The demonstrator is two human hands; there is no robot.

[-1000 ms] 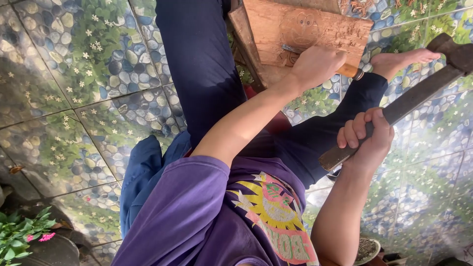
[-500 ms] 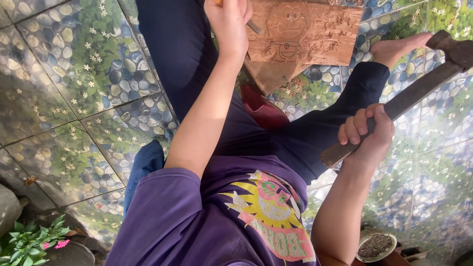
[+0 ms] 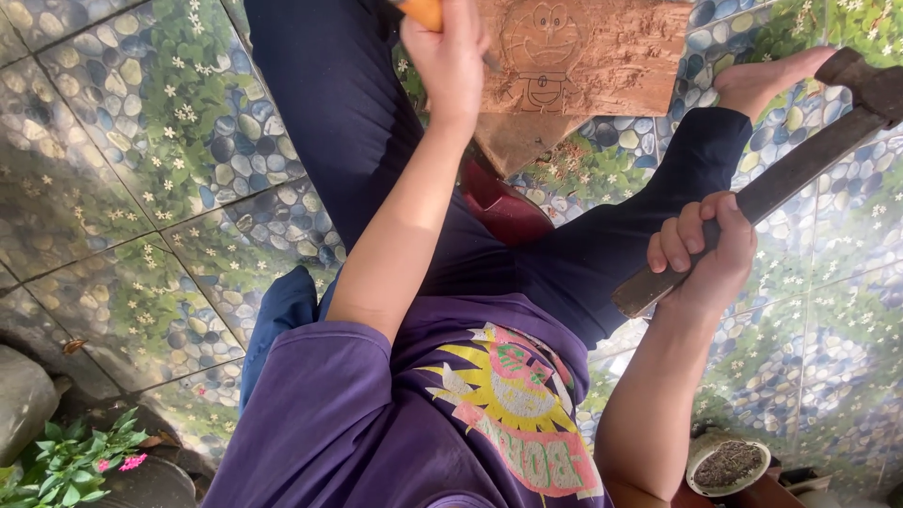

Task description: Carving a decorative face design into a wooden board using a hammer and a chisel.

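Carved wooden board (image 3: 583,56) propped at top between the legs, cartoon figure cut into it. Left hand (image 3: 451,56) clenched around orange-handled chisel (image 3: 423,13) against it. Right hand (image 3: 705,254) gripping wooden mallet (image 3: 781,179). Bare foot (image 3: 762,80) beside board; bowl (image 3: 729,464), potted plant (image 3: 66,466) on tiles.

The reddish-brown wooden board with a carved cartoon figure (image 3: 583,56) looks rough, matt and dusty with chips. The long dark wooden mallet (image 3: 771,179) is worn and dull. The orange tool handle (image 3: 420,11) seems smooth. The pebble-and-flower patterned floor tiles (image 3: 122,141) are glossy.
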